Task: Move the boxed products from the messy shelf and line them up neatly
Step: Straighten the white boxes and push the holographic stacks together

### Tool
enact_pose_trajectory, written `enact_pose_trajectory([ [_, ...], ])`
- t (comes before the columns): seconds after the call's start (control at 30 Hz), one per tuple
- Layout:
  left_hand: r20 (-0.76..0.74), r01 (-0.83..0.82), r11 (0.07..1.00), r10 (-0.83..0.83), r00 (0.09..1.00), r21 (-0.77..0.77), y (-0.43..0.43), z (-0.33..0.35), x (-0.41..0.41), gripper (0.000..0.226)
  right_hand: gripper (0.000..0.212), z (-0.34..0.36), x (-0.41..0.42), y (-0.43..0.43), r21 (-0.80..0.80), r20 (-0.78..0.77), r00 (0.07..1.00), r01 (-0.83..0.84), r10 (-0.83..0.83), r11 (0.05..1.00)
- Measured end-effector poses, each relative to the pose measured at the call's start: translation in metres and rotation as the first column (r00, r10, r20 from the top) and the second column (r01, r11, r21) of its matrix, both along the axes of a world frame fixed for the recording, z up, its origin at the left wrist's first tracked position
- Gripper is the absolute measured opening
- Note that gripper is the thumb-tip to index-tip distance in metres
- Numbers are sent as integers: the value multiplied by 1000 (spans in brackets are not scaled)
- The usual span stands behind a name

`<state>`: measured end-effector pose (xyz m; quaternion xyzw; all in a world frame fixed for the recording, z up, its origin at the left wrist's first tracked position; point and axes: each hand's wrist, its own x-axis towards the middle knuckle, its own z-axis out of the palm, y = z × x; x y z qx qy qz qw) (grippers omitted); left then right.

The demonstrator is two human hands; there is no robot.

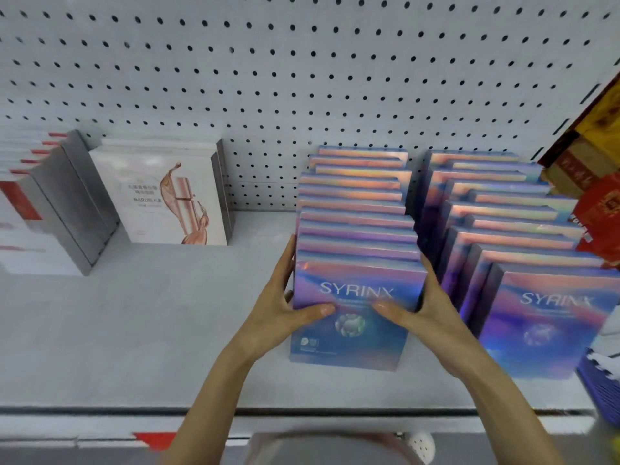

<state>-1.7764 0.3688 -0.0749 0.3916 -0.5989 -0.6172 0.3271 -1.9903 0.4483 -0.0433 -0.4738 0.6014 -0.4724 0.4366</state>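
1. The front box (355, 317) is flat and square, with an iridescent wrap that shades from pink and orange at the top through violet to blue at the bottom.
2. It stands upright on the grey shelf (167, 330) at the head of the left row (355, 209) of matching boxes, which runs back to the pegboard (268, 78).
3. The right row (503, 209) of the same boxes stands just beside it, with its boxes staggered sideways.
4. The left hand (285, 307) grips the front box at its left edge, fingers along the side and thumb across the face.
5. The right hand (426, 307) grips the right edge the same way, in the gap between the rows.
6. "SYRINX" is printed in white capitals on the front box, above a round pearly emblem; the smaller print is too blurred to read.
7. The foremost box of the right row carries the same word.
8. Well to the left, white boxes (161, 196) show a rose-gold bottle, their lettering illegible.
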Motion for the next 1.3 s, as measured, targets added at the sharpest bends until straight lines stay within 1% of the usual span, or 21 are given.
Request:
enact_pose_trajectory([
  [0.1, 39, 16, 1000, -16, 999, -12, 3, -7, 4, 97, 113, -21, 2, 7, 3, -174, 985, 15, -14, 1000],
  [0.17, 56, 33, 999, -31, 998, -21, 3, -9, 5, 96, 116, -29, 5, 9, 16, -207, 978, 45, -40, 999],
  [0.2, 62, 34, 999, -32, 998, -29, 3, -10, 5, 96, 114, -32, 7, 9, 15, -214, 975, 68, -63, 998],
  [0.3, 76, 0, 998, 5, 997, -64, 3, -14, 5, 95, 87, -38, 10, 4, -8, -172, 980, 96, -96, 995],
  [0.33, 75, -12, 997, 17, 997, -74, 3, -14, 6, 94, 83, -39, 9, 1, -13, -157, 984, 85, -86, 996],
  [0.4, 72, -27, 995, 34, 997, -91, 2, -15, 5, 92, 79, -42, 6, -1, -36, -153, 985, 79, -83, 996],
  [0.53, 47, -56, 990, 62, 997, -127, -2, -13, 0, 96, 83, -44, 3, -3, -31, -181, 976, 117, -120, 993],
  [0.7, 11, -79, 992, 81, 997, -100, -10, -13, -9, 101, 73, -38, -2, -16, -69, -219, 961, 156, -168, 985],
  [0.77, 10, -75, 992, 76, 997, -106, -12, -12, -11, 102, 80, -39, -3, -18, -68, -230, 961, 140, -152, 988],
  [0.87, 26, -47, 993, 50, 998, -109, -12, -10, -12, 100, 106, -36, -3, -17, -56, -232, 965, 111, -121, 992],
  [0.9, 25, -40, 994, 43, 999, -106, -12, -10, -12, 100, 110, -30, -3, -16, -59, -207, 972, 99, -109, 993],
  [0.97, -1, -32, 995, 32, 999, -91, -13, -6, -9, 109, 114, -17, -5, -16, -88, -121, 987, 93, -103, 992],
  [1.03, -51, -24, 997, 21, 999, -72, -15, 4, -4, 115, 111, 2, -7, -15, -125, -40, 991, 120, -125, 985],
  [1.1, -63, -18, 994, 11, 998, -105, -20, 20, -1, 110, 103, 24, -8, -19, -149, -25, 989, 141, -146, 979],
  [1.17, -56, -25, 991, 17, 998, -135, -31, 38, 0, 102, 95, 44, -10, -30, -137, -55, 985, 154, -163, 979],
  [1.23, -52, -65, 991, 59, 997, -120, -48, 53, -3, 90, 95, 62, -13, -51, -108, -109, 979, 161, -172, 981],
  [1.3, -24, -119, 988, 117, 993, -100, -64, 60, -12, 78, 86, 70, -19, -79, -83, -130, 976, 162, -172, 983],
])
